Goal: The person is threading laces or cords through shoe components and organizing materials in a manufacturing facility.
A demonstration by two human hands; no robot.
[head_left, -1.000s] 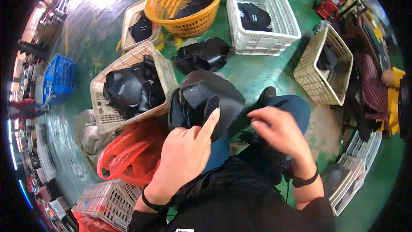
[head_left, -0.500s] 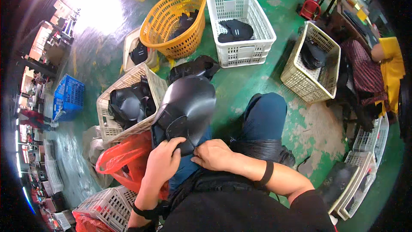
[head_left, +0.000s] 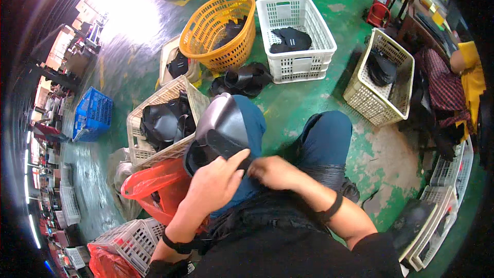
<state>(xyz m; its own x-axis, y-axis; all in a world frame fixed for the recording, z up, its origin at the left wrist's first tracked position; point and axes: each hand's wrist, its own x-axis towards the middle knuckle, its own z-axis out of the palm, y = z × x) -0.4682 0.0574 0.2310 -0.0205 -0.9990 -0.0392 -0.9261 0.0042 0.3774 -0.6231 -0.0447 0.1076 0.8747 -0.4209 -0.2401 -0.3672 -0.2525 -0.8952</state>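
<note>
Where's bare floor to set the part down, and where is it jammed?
Bare green floor lies between the white plastic crate, the cream basket and the knee. Crowded on the left: orange round basket, cream basket of black parts, red bag. Both hands grip the black moulded shell.

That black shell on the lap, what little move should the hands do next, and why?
Probably lift the black shell off the knee. The left hand pinches its lower edge, the right hand touches beside it, and similar parts fill the beige basket alongside.

Red plastic bag (head_left: 154, 188) (crumpled) beside left knee.
</note>
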